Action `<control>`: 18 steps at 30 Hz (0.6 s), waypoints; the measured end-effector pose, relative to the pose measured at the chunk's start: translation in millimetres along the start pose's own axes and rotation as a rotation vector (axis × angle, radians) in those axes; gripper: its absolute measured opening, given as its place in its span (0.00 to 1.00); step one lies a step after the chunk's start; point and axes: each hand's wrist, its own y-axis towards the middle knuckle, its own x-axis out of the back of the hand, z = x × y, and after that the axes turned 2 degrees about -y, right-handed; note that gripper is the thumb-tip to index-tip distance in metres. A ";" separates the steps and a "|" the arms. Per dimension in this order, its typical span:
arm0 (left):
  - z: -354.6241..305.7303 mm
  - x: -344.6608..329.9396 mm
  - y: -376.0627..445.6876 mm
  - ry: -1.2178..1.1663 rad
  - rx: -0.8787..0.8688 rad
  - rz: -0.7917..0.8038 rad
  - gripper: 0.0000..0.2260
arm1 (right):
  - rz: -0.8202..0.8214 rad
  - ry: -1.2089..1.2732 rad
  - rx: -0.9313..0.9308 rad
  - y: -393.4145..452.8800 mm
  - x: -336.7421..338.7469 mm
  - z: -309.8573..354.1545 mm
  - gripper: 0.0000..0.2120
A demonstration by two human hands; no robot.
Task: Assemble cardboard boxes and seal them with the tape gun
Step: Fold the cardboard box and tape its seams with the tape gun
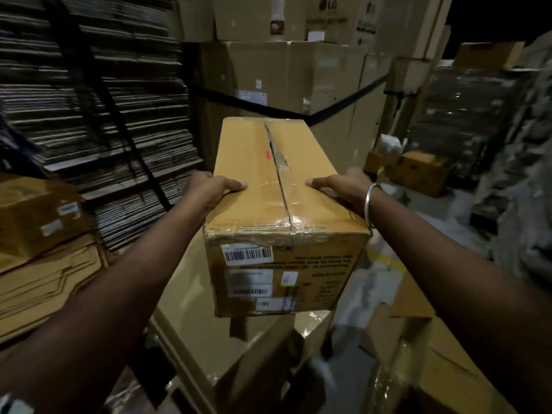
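A long brown cardboard box is held out in front of me, its near end bearing barcode labels. Clear tape runs along its top seam, which gapes open toward the far end. My left hand grips the box's left side, thumb lying on the top face. My right hand, a metal bangle on its wrist, grips the right side with its thumb on top too. No tape gun is in view.
A tall stack of flattened cardboard fills the left. Large strapped cartons stand behind. More boxes lie below the held box, a small open carton sits at right, and a wrapped pallet beyond.
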 end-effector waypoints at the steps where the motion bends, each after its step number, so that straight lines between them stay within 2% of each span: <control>1: -1.1 -16.7 5.3 -0.007 0.009 -0.009 0.16 | 0.014 -0.011 0.001 14.2 9.5 -4.3 0.39; 5: 2.6 -72.0 34.0 -0.013 0.031 -0.039 0.15 | 0.054 -0.047 0.010 71.6 38.4 -19.1 0.36; 10: 20.4 -120.3 82.1 0.022 0.075 -0.098 0.27 | 0.069 -0.091 0.018 145.5 47.7 -33.8 0.37; 12: 31.8 -137.2 104.8 0.022 0.096 -0.105 0.29 | 0.087 -0.105 -0.006 175.6 45.8 -39.6 0.37; 15: 45.2 -161.7 129.6 -0.015 0.130 -0.093 0.27 | 0.108 -0.150 -0.040 222.1 41.6 -52.1 0.36; 18: 62.7 -187.6 151.5 0.003 0.166 -0.141 0.21 | 0.142 -0.186 -0.052 262.5 35.7 -65.1 0.34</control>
